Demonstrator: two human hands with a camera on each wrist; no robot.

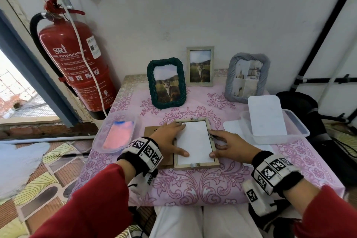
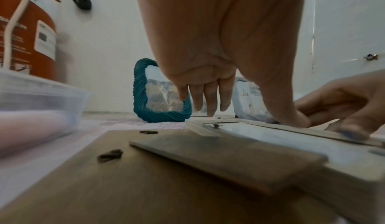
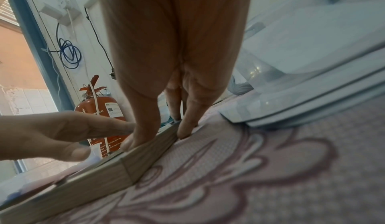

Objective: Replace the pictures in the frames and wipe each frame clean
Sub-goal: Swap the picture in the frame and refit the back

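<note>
A pale wooden frame (image 1: 197, 165) lies face down on the pink tablecloth, with a white sheet (image 1: 195, 141) filling its opening. Its brown backing board (image 1: 152, 130) lies just left of it, partly under the frame, its hinged stand up (image 2: 229, 158). My left hand (image 1: 172, 140) rests on the frame's left edge, fingers straight and thumb on the sheet. My right hand (image 1: 228, 147) rests on the right rail (image 3: 93, 178), thumb on top and fingers straight down the outer side onto the cloth. Neither hand holds anything else.
Three frames stand at the back: a green rope one (image 1: 166, 83), a pale one (image 1: 200, 65), a grey-blue one (image 1: 247, 77). A tub with a pink cloth (image 1: 117, 135) sits left; a clear tub (image 1: 295, 127) with white sheets sits right. A fire extinguisher (image 1: 77, 60) hangs left.
</note>
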